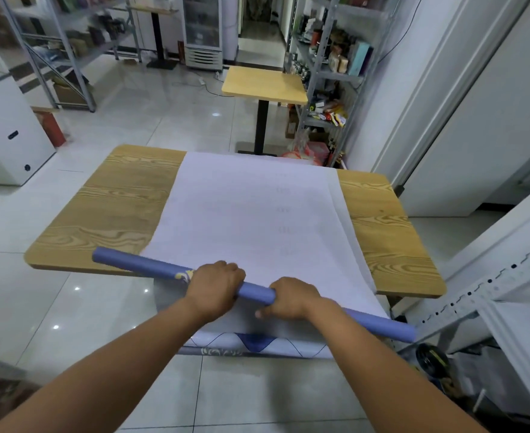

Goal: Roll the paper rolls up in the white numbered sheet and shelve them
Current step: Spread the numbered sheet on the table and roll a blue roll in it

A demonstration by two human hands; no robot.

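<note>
A white numbered sheet (pixel 251 214) lies spread over the wooden table (pixel 110 207), its near end hanging off the front edge. Across that near end lies a blue paper roll (pixel 138 264), slanting from upper left to lower right. A second blue roll (pixel 382 326) pokes out toward the lower right. My left hand (pixel 217 285) is closed over the first roll near its middle. My right hand (pixel 292 296) grips the rolls just to the right, thumb against the sheet. Below my hands, a patterned blue-and-white paper (pixel 257 343) hangs under the sheet's edge.
A white metal shelf rack (pixel 492 295) stands close at the right. A small yellow table (pixel 263 84) stands beyond the work table. Grey shelving with goods (pixel 329 57) runs along the far right, more shelving (pixel 63 45) at the far left. A white cabinet (pixel 4 132) stands at left.
</note>
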